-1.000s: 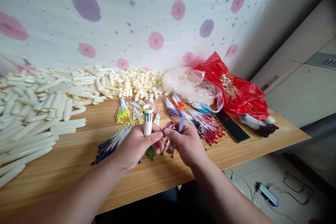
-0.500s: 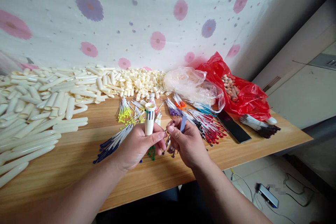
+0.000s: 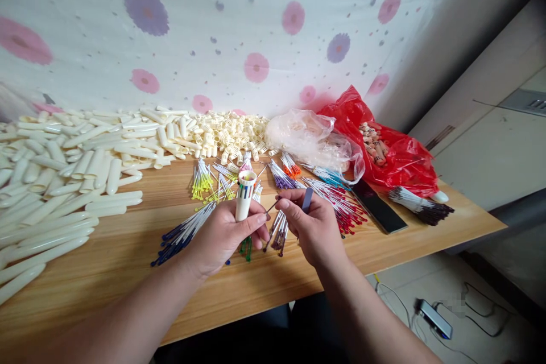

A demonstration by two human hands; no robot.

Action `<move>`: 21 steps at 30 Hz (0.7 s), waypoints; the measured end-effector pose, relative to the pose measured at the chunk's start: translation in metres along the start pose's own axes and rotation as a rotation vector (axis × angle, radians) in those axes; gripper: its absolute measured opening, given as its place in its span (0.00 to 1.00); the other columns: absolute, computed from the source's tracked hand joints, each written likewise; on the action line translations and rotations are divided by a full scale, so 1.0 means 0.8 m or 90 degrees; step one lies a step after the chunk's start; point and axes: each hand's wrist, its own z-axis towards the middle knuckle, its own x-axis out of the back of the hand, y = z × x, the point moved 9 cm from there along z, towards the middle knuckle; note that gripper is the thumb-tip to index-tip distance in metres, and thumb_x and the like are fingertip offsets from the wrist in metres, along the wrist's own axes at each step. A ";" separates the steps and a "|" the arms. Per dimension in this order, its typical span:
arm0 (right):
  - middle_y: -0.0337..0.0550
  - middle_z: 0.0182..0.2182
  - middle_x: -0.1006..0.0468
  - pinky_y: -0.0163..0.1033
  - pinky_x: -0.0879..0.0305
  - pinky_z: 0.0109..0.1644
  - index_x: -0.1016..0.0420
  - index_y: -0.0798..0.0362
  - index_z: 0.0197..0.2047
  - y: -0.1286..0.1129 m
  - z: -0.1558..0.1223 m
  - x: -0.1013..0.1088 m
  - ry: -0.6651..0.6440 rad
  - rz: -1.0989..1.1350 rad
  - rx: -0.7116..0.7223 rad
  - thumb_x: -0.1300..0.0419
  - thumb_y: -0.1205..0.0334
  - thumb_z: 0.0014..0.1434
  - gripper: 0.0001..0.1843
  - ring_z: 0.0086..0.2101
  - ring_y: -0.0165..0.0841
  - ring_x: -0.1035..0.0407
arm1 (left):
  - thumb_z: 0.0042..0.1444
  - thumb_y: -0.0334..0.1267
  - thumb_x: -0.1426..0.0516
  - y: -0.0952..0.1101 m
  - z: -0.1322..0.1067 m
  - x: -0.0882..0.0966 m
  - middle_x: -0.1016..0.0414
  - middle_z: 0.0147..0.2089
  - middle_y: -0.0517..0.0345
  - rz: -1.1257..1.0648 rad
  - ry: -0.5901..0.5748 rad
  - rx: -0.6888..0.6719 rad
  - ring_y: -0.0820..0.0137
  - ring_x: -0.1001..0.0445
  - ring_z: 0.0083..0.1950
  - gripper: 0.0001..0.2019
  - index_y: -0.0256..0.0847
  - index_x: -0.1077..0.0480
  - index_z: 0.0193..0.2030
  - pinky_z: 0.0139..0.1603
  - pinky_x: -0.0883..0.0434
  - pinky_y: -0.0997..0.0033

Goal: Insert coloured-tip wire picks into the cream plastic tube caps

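Note:
My left hand (image 3: 228, 233) is closed around a cream multicolour pen barrel (image 3: 244, 199), held nearly upright with its open end up and coloured sliders round the top. Between thumb and finger, my right hand (image 3: 313, 224) pinches one end of a thin dark strand (image 3: 272, 207); its other end meets my left fingertips. I cannot make out whether the strand is a spring. A flat grey-blue strip (image 3: 307, 200) sticks up from the right hand. Under and around the hands lie pen refills with blue (image 3: 187, 233), brown (image 3: 279, 233), yellow (image 3: 202, 182) and red (image 3: 350, 213) ends.
Cream pen tubes (image 3: 85, 165) are heaped at the left, with small slotted parts (image 3: 232, 133) at the back. A clear plastic bag (image 3: 313, 136), a red bag (image 3: 409, 165), a black phone (image 3: 379, 207) and dark-ended refills (image 3: 420, 205) occupy the right side.
My right hand has moved slightly right, away from the left, so more of the dark strand shows between them. The left hand keeps the barrel, which leans a little more to the right.

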 end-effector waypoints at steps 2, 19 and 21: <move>0.34 0.19 0.31 0.29 0.51 0.18 0.24 0.54 0.34 -0.002 0.001 0.002 0.003 -0.009 0.006 0.35 0.54 0.51 0.12 0.16 0.21 0.47 | 0.55 0.38 0.42 0.001 0.001 0.001 0.25 0.24 0.60 0.017 0.003 -0.002 0.76 0.29 0.23 0.08 0.36 0.29 0.30 0.23 0.31 0.78; 0.40 0.25 0.24 0.34 0.37 0.25 0.25 0.52 0.31 -0.113 -0.039 0.041 0.141 -0.265 0.279 0.40 0.63 0.56 0.03 0.24 0.30 0.32 | 0.52 0.39 0.40 0.033 0.001 0.035 0.19 0.37 0.55 0.328 0.175 -0.159 0.66 0.23 0.40 0.08 0.40 0.22 0.37 0.43 0.27 0.68; 0.43 0.29 0.23 0.38 0.33 0.29 0.26 0.50 0.38 -0.151 -0.064 0.051 0.146 -0.249 0.380 0.42 0.65 0.59 0.05 0.28 0.34 0.29 | 0.52 0.37 0.40 0.038 0.001 0.036 0.20 0.34 0.56 0.376 0.176 -0.191 0.68 0.23 0.36 0.06 0.40 0.22 0.33 0.39 0.28 0.71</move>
